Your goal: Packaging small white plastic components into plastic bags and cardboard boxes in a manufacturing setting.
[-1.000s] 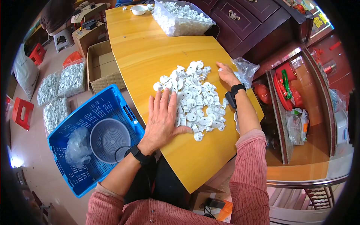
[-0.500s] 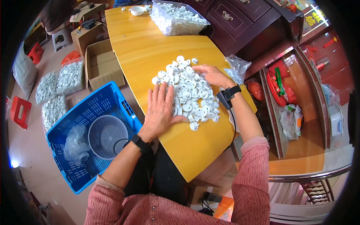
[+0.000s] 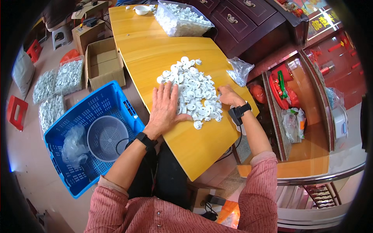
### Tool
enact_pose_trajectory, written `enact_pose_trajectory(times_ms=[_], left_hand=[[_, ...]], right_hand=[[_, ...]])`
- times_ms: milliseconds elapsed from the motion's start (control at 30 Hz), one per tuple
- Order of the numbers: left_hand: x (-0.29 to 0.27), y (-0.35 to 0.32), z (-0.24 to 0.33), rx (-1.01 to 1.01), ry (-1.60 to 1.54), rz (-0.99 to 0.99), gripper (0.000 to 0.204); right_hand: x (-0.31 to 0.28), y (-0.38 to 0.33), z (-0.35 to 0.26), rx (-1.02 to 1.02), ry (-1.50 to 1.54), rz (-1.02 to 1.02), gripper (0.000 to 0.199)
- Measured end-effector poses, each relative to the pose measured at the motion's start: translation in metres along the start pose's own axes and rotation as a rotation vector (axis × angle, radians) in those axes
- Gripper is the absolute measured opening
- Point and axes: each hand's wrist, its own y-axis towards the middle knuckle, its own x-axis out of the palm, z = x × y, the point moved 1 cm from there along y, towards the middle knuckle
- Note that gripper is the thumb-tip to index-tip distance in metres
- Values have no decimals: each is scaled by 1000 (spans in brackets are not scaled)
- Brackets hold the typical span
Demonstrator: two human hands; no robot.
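Observation:
A heap of small white plastic parts (image 3: 198, 93), many of them round discs, lies on the yellow wooden tabletop (image 3: 190, 151). My left hand (image 3: 164, 106) rests open at the heap's left edge, fingers spread and thumb stretched along its near side. At the right edge of the heap is my right hand (image 3: 230, 96), its fingers curled in. Whatever may be between those fingers is hidden. Each wrist wears a black strap with a small device.
On the table's far end stand a clear bin of white parts (image 3: 182, 19) and a small white bowl (image 3: 142, 10). A clear plastic bag (image 3: 240, 71) lies at the right edge. Left, on the floor, are a blue crate (image 3: 74, 182), a cardboard box (image 3: 105, 77) and filled tubs (image 3: 70, 75).
My right hand has drawn back from the far right side of the heap toward me, and its fingers have curled. My left hand stays in place. The whole view has shifted slightly.

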Motion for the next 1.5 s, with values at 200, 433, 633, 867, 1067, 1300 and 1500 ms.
enact_pose_trajectory(times_ms=[200,433,633,867,1067,1300,1500], left_hand=[[-1,4,4,23,-32,26,109],[-6,3,2,19,-38,-16,105],[-3,4,1,29,-21,-5,106],[-4,4,-2,6,-74,29,106],[-3,4,0,-10,-7,1,113],[-4,4,2,0,-14,-22,116],[-3,5,5,2,-26,-20,115]], right_hand=[[-26,-8,-36,-21,37,-183,40],[-59,50,-54,140,-118,-38,42],[-36,107,-63,-109,253,281,62],[-32,92,-93,-310,435,25,59],[-20,57,-99,-461,336,-5,61],[-46,51,-38,-240,306,310,64],[-14,58,21,43,331,170,47]])
